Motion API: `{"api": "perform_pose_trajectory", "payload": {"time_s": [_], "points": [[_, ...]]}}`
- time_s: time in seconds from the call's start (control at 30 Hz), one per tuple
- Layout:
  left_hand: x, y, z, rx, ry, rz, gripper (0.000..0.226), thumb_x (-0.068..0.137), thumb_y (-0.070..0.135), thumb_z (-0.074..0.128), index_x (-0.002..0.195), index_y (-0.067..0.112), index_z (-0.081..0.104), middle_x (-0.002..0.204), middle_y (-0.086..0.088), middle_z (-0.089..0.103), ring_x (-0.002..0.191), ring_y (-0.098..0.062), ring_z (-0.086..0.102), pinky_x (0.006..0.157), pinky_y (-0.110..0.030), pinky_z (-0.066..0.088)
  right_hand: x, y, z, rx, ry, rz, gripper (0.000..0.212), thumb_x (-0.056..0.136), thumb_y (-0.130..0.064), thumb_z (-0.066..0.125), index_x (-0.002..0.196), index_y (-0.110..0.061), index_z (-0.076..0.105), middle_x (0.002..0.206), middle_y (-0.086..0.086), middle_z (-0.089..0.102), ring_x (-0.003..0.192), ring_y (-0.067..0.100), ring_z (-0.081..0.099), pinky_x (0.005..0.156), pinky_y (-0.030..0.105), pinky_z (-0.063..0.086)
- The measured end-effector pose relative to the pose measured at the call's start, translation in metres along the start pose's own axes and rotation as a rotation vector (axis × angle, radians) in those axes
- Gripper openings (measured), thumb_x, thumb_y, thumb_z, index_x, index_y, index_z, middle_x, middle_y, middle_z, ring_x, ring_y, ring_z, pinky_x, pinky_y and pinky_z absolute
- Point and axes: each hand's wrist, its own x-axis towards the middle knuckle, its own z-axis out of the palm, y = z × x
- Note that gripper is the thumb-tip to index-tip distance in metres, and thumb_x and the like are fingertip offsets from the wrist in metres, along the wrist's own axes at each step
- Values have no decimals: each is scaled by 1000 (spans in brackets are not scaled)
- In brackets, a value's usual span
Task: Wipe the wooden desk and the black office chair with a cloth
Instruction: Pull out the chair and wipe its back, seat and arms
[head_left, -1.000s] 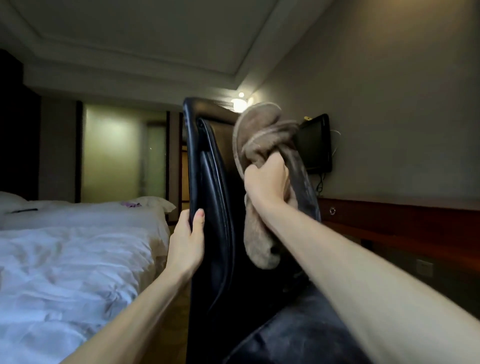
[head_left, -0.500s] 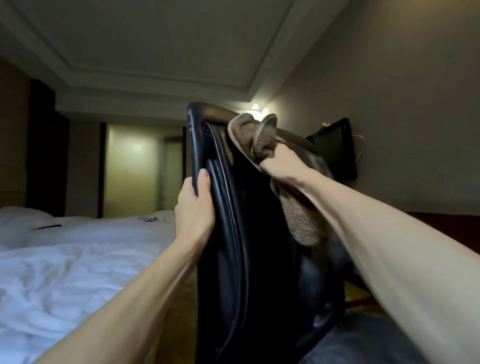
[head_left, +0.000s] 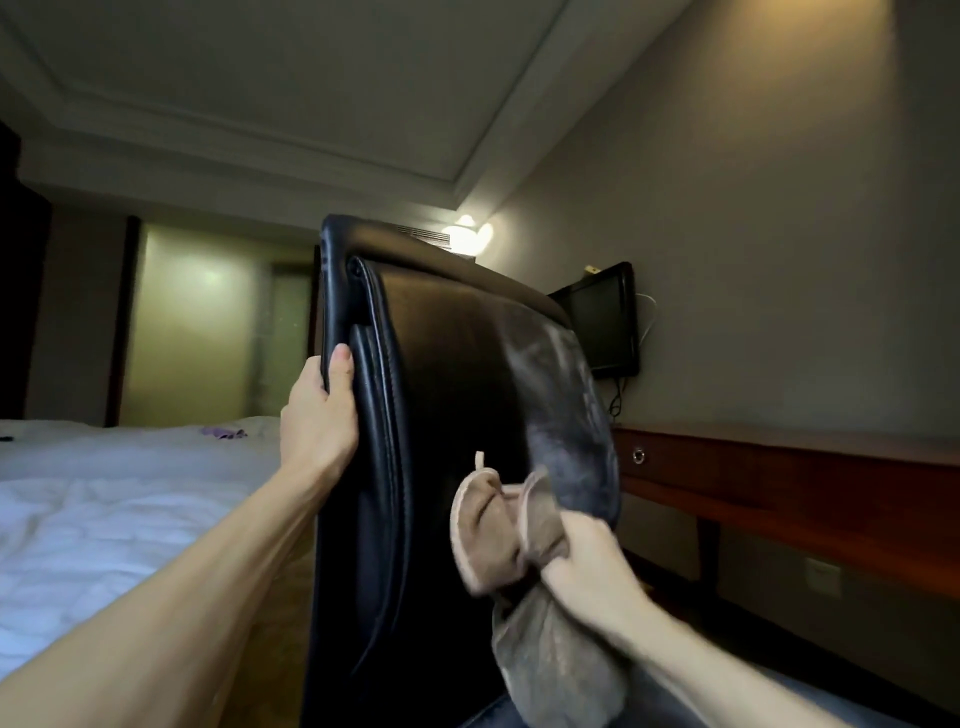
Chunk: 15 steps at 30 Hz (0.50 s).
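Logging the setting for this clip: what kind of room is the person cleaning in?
Most likely a hotel guest room: a bed with white linen on the left, a small wall-mounted screen, and a long wooden desk running along the wall beneath it.

Dim room, lit by a warm lamp (head_left: 467, 236) high in the far corner and a soft glow high on the right wall (head_left: 805, 156). The right hand (head_left: 587, 566) and cloth (head_left: 493, 530) are motion-blurred — edges bow with wide-angle distortion.
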Motion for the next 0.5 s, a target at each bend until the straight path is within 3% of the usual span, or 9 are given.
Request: {"api": "perform_pose_trajectory", "payload": {"time_s": [0.03,0.07,0.17,0.27,0.37,0.5], "points": [[-1,1,-2,8,2,12,55,108,55,31,89,5,46,77,-1,54,69,-13,47,62,-30,33,7,-10,-10,84,114,35,47,74,-9,54,93,-46,77,89,-19,77,100,12,71,83,27,53],[-1,1,-4,22,5,20,55,108,55,31,86,7,44,76,-3,53,69,-13,47,62,-31,33,18,-21,-21,175,232,86,45,78,-6,56,91,-44,78,85,-15,77,98,16,71,80,28,52],[-3,2,-11,66,17,48,52,108,57,32,78,14,39,70,-3,50,66,-16,47,59,-30,32,63,-60,-50,351,552,232,28,87,-4,55,108,-10,73,109,21,72,112,39,63,91,37,47],[-5,1,-13,85,28,64,54,106,59,32,79,13,40,68,-1,49,62,-14,45,58,-32,31,109,-106,-77,405,727,147,41,82,-4,54,118,-13,70,120,20,68,120,39,58,99,32,43],[-6,0,-14,78,37,73,52,106,58,34,79,15,42,66,1,51,61,-8,47,59,-32,32,147,-141,-86,291,686,31,54,77,-8,52,127,-22,66,125,13,69,122,37,58,101,31,44],[-2,-7,-14,60,41,114,49,105,59,35,78,19,46,67,2,57,65,-6,54,61,-28,35,198,-168,-66,116,335,-40,48,86,-14,53,134,-17,58,137,16,61,130,38,53,108,37,42]]}}
